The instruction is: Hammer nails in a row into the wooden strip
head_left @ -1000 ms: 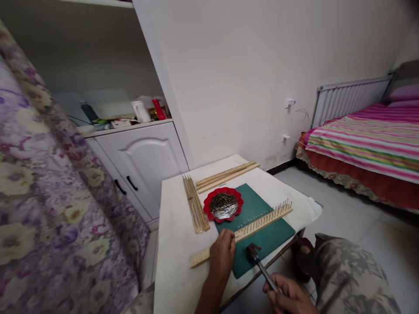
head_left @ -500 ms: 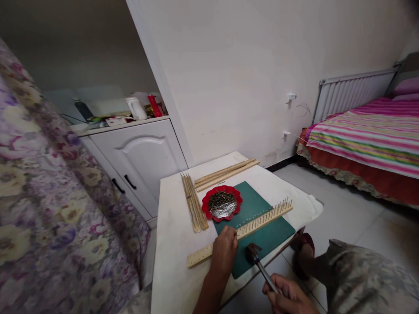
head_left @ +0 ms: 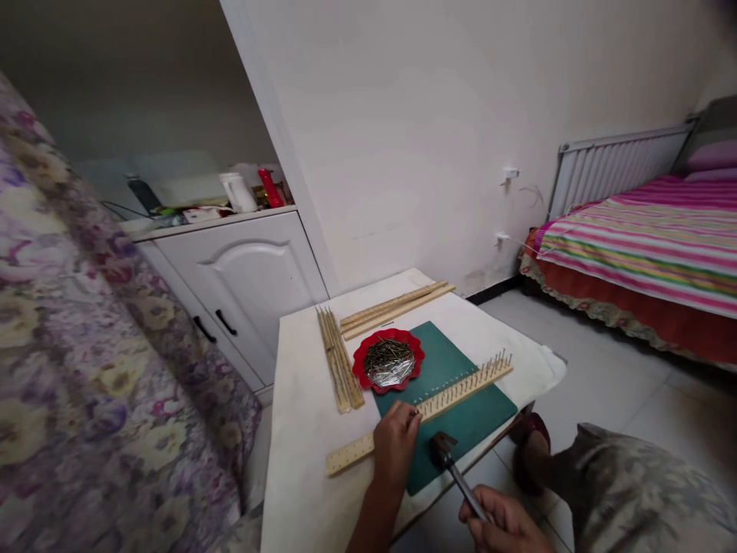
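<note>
A wooden strip (head_left: 352, 453) lies slantwise across the green mat (head_left: 443, 346) on the table. Upright nails (head_left: 484, 374) stand in rows along its right part, and small holes dot its left end. My left hand (head_left: 396, 438) rests over the strip at the last of the nails, thumb and fingers pinched; whatever is between the fingertips is too small to make out. In my right hand (head_left: 504, 518) is a claw hammer (head_left: 461, 476), gripped by its handle. Its head is low over the mat's near part, apart from the strip. Beyond the left hand sits a red scalloped dish (head_left: 418, 357) full of loose nails (head_left: 390, 359).
Wooden strips (head_left: 339, 365) lie left of the dish, and more strips (head_left: 397, 307) lie along the table's back. A white cabinet (head_left: 247, 284) and floral curtain (head_left: 120, 369) stand left. My leg (head_left: 627, 476) is beside the table's right edge; a bed (head_left: 645, 238) is farther right.
My left hand's fingers have shifted slightly at the strip, with the fingertips now more visible. The hammer stays almost in place. The view has moved a little.
</note>
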Demonstrator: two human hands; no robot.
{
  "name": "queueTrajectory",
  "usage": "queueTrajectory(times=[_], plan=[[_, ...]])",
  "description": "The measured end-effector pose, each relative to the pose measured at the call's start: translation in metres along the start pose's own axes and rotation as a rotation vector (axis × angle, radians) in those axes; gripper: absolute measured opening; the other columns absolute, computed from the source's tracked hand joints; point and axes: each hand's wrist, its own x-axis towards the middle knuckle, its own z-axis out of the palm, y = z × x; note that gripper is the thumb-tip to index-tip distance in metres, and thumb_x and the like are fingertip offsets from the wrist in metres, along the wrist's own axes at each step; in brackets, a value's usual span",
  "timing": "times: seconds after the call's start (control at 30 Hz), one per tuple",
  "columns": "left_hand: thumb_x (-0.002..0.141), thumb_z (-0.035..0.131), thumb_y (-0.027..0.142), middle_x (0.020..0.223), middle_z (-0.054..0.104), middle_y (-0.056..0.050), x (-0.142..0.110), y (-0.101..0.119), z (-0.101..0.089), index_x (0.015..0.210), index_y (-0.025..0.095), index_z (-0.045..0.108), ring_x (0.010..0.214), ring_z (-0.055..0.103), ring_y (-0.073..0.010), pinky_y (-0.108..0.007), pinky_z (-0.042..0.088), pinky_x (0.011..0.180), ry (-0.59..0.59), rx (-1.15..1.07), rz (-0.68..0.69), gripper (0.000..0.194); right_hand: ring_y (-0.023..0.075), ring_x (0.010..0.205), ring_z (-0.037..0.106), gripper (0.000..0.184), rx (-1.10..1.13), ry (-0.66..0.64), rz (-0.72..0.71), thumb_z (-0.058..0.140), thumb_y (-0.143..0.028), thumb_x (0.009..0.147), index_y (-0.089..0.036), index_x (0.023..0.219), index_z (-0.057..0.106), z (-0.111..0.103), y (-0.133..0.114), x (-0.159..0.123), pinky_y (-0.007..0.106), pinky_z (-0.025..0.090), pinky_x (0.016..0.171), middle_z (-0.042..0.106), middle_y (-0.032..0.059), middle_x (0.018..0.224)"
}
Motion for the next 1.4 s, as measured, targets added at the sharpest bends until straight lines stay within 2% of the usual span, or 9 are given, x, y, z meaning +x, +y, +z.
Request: queueTrajectory(times=[0.13,0.3,0.43,0.8,1.1,1.4], plan=[[0.082,0.045,0.026,0.074,0.057,0.0,0.001,0.0,0.001,0.072,0.019,0.057,0.071,0.055,-0.0122,-0.021,0.036,0.065,-0.004,0.023,-0.007,0.018,0.0035,0.035,0.024,0.047,-0.098,0.018,-0.016,0.064,-0.061,0.059,-0.019,0.071,0.049,0.003,-0.01,-0.002,0.017,0.015,0.036,0.035,-0.0115,0.043],[0.082,0.047,0.025,0.074,0.057,0.0,0.001,0.0,0.001,0.072,0.019,0.058,0.07,0.055,-0.0121,-0.021,0.034,0.062,-0.024,0.048,-0.028,0.016,0.0034,0.03,0.026,0.04,-0.153,0.03,-0.079,0.057,-0.056,0.071,-0.018,0.08,0.049,0.011,-0.04,-0.004,0.015,0.014,0.033,0.043,-0.0105,0.04],[0.082,0.046,0.021,0.075,0.058,0.0,0.001,0.001,0.001,0.072,0.019,0.059,0.07,0.055,-0.0114,-0.02,0.033,0.061,-0.037,0.066,-0.026,0.017,0.0018,0.025,0.024,0.036,-0.166,0.036,-0.095,0.056,-0.051,0.074,-0.018,0.085,0.048,0.018,-0.055,0.007,0.014,0.015,0.027,0.049,-0.0105,0.043],[0.081,0.05,0.023,0.076,0.061,0.0,0.003,0.0,0.003,0.074,0.02,0.061,0.07,0.057,-0.0125,-0.021,0.034,0.063,-0.036,0.101,-0.068,0.014,0.0018,0.024,0.028,0.031,-0.181,0.08,-0.137,0.053,-0.046,0.08,-0.017,0.09,0.047,0.025,-0.07,0.018,0.014,0.015,0.028,0.05,-0.0109,0.046],[0.08,0.049,0.02,0.072,0.059,0.001,0.001,0.001,0.003,0.071,0.019,0.059,0.069,0.056,-0.0121,-0.021,0.031,0.06,-0.028,0.141,-0.067,0.014,0.0022,0.024,0.027,0.031,-0.202,0.054,-0.102,0.053,-0.046,0.08,-0.017,0.089,0.048,0.027,-0.061,0.024,0.015,0.014,0.028,0.05,-0.0109,0.046],[0.08,0.048,0.02,0.074,0.059,0.0,0.0,0.0,0.004,0.074,0.019,0.06,0.07,0.056,-0.0123,-0.022,0.033,0.061,-0.038,0.115,-0.053,0.014,0.0017,0.024,0.027,0.03,-0.203,0.054,-0.095,0.053,-0.045,0.081,-0.017,0.09,0.046,0.026,-0.064,0.019,0.015,0.013,0.028,0.05,-0.0107,0.046]])
